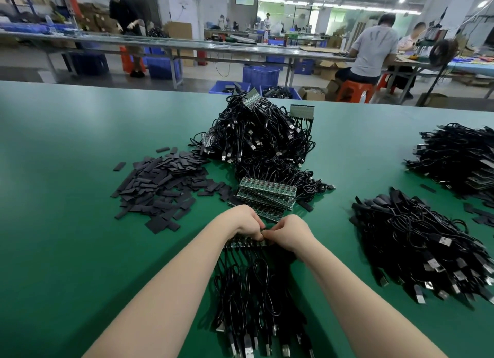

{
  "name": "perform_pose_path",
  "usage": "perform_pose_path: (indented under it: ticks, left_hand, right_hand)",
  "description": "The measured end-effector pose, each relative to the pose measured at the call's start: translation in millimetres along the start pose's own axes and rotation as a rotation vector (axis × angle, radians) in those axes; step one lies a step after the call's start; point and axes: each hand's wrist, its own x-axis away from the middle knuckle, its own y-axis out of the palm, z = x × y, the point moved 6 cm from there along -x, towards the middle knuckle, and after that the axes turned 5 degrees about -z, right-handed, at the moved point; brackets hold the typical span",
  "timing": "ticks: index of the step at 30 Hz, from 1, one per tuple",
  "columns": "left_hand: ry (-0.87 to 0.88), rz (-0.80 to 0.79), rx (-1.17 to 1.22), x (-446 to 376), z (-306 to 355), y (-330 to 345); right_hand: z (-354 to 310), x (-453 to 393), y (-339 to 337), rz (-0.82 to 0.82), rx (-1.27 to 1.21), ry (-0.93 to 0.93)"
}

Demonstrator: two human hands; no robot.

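A strip of small green circuit boards (pixel 238 242) lies on the green table (pixel 66 170) near me, with black USB cables (pixel 254 299) trailing from it toward the front edge. My left hand (pixel 247 221) grips the strip from the left. My right hand (pixel 290 232) pinches it from the right, the fingertips of both hands meeting at the strip's middle. Part of the strip is hidden under my hands.
A stack of more board strips (pixel 267 194) sits just beyond my hands, below a big heap of cabled boards (pixel 259 135). Black flat sleeves (pixel 163 186) are piled at the left. Two cable piles (pixel 417 240) (pixel 459 157) lie at the right. People work at benches behind.
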Motion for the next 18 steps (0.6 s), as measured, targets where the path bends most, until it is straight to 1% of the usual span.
perform_pose_path:
  ticks: [7,11,14,16,18]
  left_hand:
    - [-0.010,0.003,-0.001,-3,-1,1]
    - [-0.015,-0.003,-0.084,-2,5,1]
    - [-0.011,-0.009,-0.053,0,5,1]
    - [0.005,0.001,-0.018,1,2,2]
    - [0.026,0.006,0.016,1,0,4]
  right_hand:
    - [-2,1,1,0.028,0.029,0.002]
    - [-1,2,2,0.045,0.044,0.028]
    - [0,6,1,0.047,0.009,-0.012]
    - [3,12,-4,0.093,-0.006,-0.051]
    - [10,23,-20,0.216,-0.080,-0.069]
